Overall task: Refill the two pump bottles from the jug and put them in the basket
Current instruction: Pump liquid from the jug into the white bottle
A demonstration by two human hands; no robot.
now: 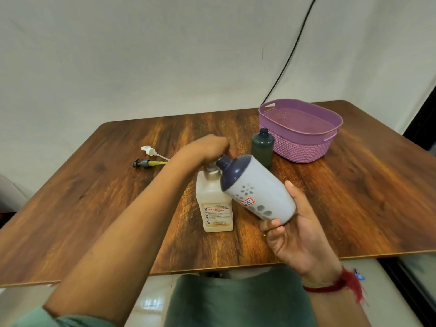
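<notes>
Two bottles, no pumps on: our right grip [295, 234] clamped the white bottle [257, 192], tilted, mouth at pump of the jug [215, 208]; left grip [207, 147] curled over that pump; green bottle [262, 147] stood upright on counter [118, 185], just beside basket [304, 147].

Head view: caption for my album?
Left hand grips the jug's pump; right hand tilts the white bottle toward it.

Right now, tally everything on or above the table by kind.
Bottles: 2 (white bottle, green bottle)
Jug: 1
Loose pumps: 2 (white pump, grey pump)
Basket: 1
Total: 6
</notes>
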